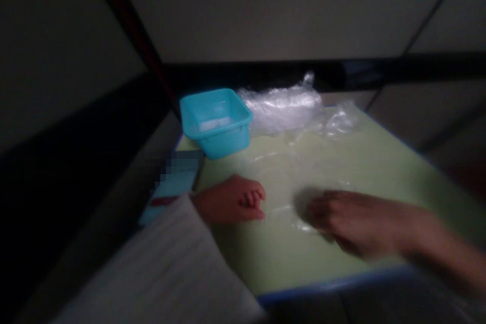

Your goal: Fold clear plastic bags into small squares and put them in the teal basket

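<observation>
A thin clear plastic bag [281, 207] lies flat on the yellow tabletop between my hands. My left hand [239, 200] is closed at its left edge, fingers curled in and thumb close to them, pinching what looks like the plastic. Over the right part of the bag is my right hand [353, 223], its fingers pointing left and bent downward. Motion blur smears those fingertips, so what they hold, if anything, is unclear. A dark patch, likely a shadow, shows beside them.
A turquoise plastic basket [228, 142] with something white inside stands at the back left. Crumpled clear plastic [283, 111] is heaped along the back. At the left edge lies a pale blue flat object [172, 182] with a red mark. The yellow table [273, 268] has a blue edge.
</observation>
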`<state>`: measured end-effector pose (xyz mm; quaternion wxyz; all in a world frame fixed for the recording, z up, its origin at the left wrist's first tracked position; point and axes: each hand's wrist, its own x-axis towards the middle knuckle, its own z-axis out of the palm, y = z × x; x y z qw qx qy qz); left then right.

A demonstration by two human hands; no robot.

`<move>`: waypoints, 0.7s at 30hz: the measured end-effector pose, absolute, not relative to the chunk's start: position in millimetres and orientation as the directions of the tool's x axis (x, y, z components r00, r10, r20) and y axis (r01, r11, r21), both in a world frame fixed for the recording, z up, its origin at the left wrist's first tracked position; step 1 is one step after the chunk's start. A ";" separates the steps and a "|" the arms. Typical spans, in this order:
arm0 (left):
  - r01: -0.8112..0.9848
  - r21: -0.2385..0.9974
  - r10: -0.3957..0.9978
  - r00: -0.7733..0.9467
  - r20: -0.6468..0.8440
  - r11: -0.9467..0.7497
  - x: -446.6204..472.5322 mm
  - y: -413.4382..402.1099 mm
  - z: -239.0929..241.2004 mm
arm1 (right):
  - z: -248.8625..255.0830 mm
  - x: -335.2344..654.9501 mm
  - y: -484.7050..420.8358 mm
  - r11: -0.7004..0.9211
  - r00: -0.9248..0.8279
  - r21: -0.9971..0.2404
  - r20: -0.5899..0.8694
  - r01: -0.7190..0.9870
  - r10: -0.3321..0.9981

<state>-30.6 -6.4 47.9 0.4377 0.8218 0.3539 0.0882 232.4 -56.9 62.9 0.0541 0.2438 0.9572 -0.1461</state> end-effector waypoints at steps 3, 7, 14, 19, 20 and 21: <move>0.483 0.821 0.657 0.731 -0.186 -0.304 -29.3 -5.7 42.0 | 71.9 236.1 -46.6 0.803 -0.877 -0.354 -0.205 0.480 0.434; 0.480 0.830 0.655 0.729 -0.198 -0.283 -30.0 -5.7 39.7 | 81.3 243.6 -30.0 0.690 -0.849 -0.535 -0.106 0.487 0.518; 0.508 0.805 0.686 0.704 -0.184 -0.306 -28.0 -4.1 32.6 | 64.3 245.3 -4.3 0.565 -0.601 -0.543 0.132 0.622 0.788; 0.568 0.740 0.725 0.670 -0.162 -0.359 -26.2 -3.2 29.9 | 55.9 238.3 -1.9 0.553 -0.409 -0.540 0.373 0.635 0.833; 0.579 0.725 0.728 0.667 -0.160 -0.372 -26.4 -2.8 29.8 | 55.3 235.6 -3.4 0.555 -0.427 -0.586 0.357 0.591 0.831; 0.589 0.713 0.730 0.665 -0.159 -0.381 -26.8 -2.3 29.7 | 54.2 232.4 -5.2 0.551 -0.463 -0.634 0.322 0.543 0.826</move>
